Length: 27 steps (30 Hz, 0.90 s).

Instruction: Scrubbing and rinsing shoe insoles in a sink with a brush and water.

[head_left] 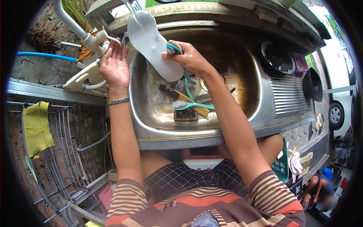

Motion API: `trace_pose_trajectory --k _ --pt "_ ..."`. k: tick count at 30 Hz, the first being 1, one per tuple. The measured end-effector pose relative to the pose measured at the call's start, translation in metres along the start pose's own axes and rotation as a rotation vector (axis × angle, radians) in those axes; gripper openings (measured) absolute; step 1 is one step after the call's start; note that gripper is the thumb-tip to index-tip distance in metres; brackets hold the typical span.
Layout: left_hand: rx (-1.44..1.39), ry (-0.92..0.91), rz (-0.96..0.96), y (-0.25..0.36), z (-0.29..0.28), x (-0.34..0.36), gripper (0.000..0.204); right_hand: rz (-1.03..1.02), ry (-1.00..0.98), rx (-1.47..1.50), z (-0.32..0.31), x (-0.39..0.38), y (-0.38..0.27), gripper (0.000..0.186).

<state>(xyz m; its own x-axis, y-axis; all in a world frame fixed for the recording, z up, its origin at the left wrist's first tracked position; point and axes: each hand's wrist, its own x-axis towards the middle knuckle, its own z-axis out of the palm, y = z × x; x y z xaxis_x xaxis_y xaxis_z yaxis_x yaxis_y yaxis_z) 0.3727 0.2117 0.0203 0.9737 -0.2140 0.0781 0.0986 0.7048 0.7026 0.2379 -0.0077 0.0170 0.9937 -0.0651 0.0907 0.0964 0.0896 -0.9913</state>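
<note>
My right hand [189, 58] grips a sandal [151, 41] with a pale sole, near a teal-edged band. The sandal hangs tilted over the far left of the metal sink [242, 125], and a thin stream of water runs onto its sole. At the left, beside the lever of the white tap [94, 41], my left hand [116, 72] is open, palm showing and fingers stretched. Whether its fingertips touch the lever I cannot tell. In the basin lie a teal-handled brush [196, 106] with white bristles, a wooden-handled brush [177, 92] and a dark-bristled block brush [186, 114].
A black basin [278, 58] and a black bowl [313, 85] stand by the ridged drainboard [289, 96]. A yellow cloth [38, 128] hangs on a metal rack at the left. Another person [321, 189] sits at the lower right, near a green basket [280, 166].
</note>
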Motion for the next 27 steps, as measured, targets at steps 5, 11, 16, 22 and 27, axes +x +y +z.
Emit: trace_pose_trajectory --k 5,11,16,22,27 --pt "-0.219 -0.254 -0.007 0.01 0.005 -0.009 0.05 0.074 0.061 0.101 0.011 0.001 0.006 0.024" --pt "0.493 -0.311 0.042 -0.023 0.037 -0.031 0.059 -0.076 0.111 0.016 0.017 0.002 0.005 0.031" --pt "0.377 -0.409 -0.063 -0.031 0.044 -0.044 0.071 0.04 -0.153 -0.118 0.033 -0.022 -0.023 0.03" --pt "-0.196 -0.449 -0.534 -0.021 0.046 -0.054 0.066 0.045 0.214 -0.13 0.006 -0.037 -0.043 0.017" --pt "-0.378 -0.484 -0.601 -0.019 0.063 -0.072 0.068 -0.125 0.251 -0.568 -0.035 -0.058 -0.047 0.025"
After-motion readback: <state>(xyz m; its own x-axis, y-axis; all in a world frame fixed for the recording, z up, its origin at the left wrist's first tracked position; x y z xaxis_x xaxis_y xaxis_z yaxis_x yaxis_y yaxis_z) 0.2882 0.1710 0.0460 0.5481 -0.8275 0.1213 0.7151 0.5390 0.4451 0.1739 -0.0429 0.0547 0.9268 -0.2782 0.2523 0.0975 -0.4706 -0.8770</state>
